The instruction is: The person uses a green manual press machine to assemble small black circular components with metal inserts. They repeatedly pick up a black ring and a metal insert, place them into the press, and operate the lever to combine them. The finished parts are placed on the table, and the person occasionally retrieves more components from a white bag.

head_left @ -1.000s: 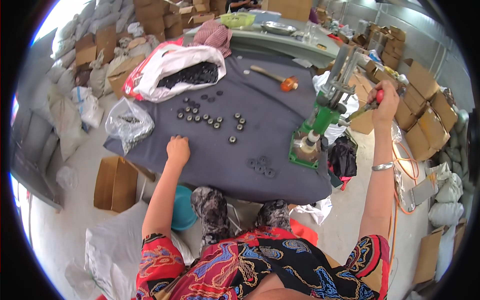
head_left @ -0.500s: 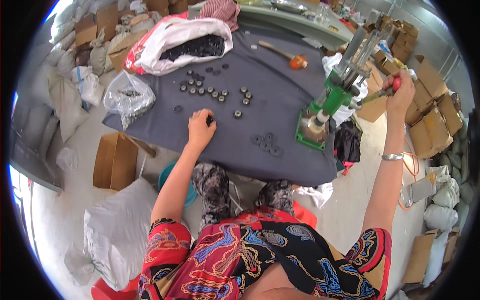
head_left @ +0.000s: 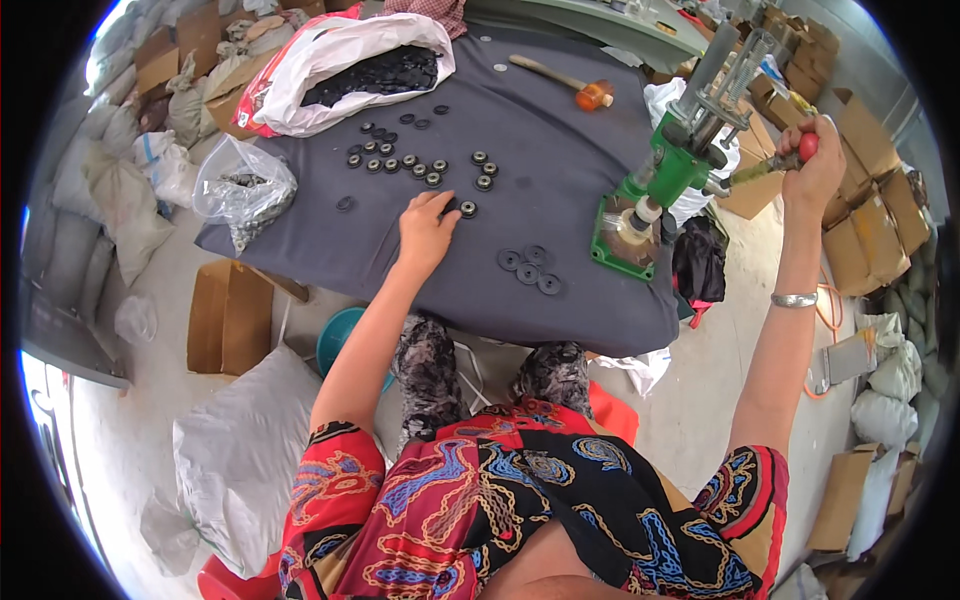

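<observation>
My left hand (head_left: 426,231) lies on the dark grey cloth of the table (head_left: 560,130), fingers curled over a small black ring part (head_left: 466,209). More black ring parts (head_left: 415,164) are scattered beyond it, and three flat black rings (head_left: 528,268) lie to its right. My right hand (head_left: 820,165) is raised and grips the red-knobbed lever (head_left: 775,163) of a green hand press (head_left: 655,190) standing at the table's right edge.
A white bag of black parts (head_left: 350,65) and a clear plastic bag (head_left: 243,190) sit at the table's far left. A wooden-handled orange mallet (head_left: 572,84) lies at the back. Cardboard boxes (head_left: 228,318) and sacks surround the table; a teal bucket (head_left: 338,335) stands underneath.
My left hand slid to the right across the cloth onto a ring part. My right hand stayed on the press lever while my head moved closer over the table.
</observation>
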A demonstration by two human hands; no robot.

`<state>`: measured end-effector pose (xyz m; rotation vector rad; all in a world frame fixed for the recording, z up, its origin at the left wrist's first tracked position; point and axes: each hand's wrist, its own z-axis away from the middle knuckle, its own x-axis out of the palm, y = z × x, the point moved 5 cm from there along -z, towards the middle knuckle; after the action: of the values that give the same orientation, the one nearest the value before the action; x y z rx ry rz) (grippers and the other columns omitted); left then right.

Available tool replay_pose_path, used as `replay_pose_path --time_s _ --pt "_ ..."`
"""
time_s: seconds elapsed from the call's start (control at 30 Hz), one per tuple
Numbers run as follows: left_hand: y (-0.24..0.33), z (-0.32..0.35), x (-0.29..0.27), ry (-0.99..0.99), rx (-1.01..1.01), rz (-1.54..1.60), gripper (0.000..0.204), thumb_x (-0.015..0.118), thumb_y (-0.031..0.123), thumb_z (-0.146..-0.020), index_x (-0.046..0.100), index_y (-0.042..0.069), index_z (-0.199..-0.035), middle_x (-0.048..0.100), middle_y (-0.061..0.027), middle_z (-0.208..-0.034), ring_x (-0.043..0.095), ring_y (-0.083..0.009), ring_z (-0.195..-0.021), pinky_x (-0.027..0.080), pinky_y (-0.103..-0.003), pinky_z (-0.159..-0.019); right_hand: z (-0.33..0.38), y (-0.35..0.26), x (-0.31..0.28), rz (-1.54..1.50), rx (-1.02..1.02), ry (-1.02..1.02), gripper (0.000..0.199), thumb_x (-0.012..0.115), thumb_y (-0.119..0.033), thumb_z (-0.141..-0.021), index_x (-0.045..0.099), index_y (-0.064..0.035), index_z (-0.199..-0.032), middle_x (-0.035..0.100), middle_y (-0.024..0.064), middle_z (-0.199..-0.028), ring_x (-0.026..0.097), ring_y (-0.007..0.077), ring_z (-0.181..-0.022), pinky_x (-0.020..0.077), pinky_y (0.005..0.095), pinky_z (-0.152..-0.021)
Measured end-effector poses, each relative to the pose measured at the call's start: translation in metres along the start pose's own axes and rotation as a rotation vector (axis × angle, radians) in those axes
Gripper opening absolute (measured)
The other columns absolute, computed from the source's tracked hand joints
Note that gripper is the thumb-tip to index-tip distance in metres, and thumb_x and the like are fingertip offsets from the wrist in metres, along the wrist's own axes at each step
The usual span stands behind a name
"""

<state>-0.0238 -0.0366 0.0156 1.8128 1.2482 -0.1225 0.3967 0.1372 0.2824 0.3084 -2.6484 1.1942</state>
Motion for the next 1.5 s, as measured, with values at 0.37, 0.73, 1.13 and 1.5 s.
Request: replay_pose_path --time_s 0.37,0.73,1.13,1.5 --pt "0.002 0.001 0.033 -0.063 0.131 -0.219 0.03 0.072 0.011 -0.078 0.071 0.006 -0.107 0.067 -0.0105 -0.104 0.06 -0.0292 -0.094 0.05 -0.039 -0.082 0.007 -0.003 0.006 0.004 -0.004 -0.004 0.026 0.053 -0.02 -0.09 0.054 0.0019 -0.076 0.048 0.0098 -0.058 0.049 0.0207 -0.051 0.0407 0.0317 -0.049" --pt "0.008 0.001 0.041 -0.115 0.226 -0.419 0.032 0.072 0.014 -0.077 0.071 0.008 -0.108 0.067 -0.0113 -0.101 0.059 -0.0292 -0.093 0.048 -0.042 -0.079 0.006 -0.005 0.003 0.017 -0.059 -0.001 0.027 0.052 -0.02 -0.091 0.055 0.0015 -0.074 0.051 0.0093 -0.059 0.051 0.0179 -0.049 0.0418 0.031 -0.047" --pt "0.146 -0.014 0.12 -0.314 0.132 0.321 0.053 0.075 0.007 -0.074 0.058 0.004 -0.124 0.065 -0.0165 -0.102 0.064 -0.0287 -0.091 0.052 -0.036 -0.081 0.0 0.001 -0.001 -0.001 -0.053 -0.051 0.024 0.055 -0.019 -0.089 0.055 0.0024 -0.077 0.05 0.0108 -0.058 0.05 0.0217 -0.052 0.041 0.0338 -0.049" --pt "0.176 -0.018 0.182 -0.332 0.161 0.349 0.057 0.077 0.008 -0.071 0.054 -0.001 -0.122 0.067 -0.0183 -0.1 0.062 -0.0348 -0.097 0.05 -0.043 -0.081 0.013 -0.003 -0.001 0.004 -0.06 -0.046 0.026 0.052 -0.019 -0.09 0.055 0.0035 -0.076 0.049 0.0108 -0.058 0.05 0.0215 -0.052 0.0417 0.0333 -0.05"
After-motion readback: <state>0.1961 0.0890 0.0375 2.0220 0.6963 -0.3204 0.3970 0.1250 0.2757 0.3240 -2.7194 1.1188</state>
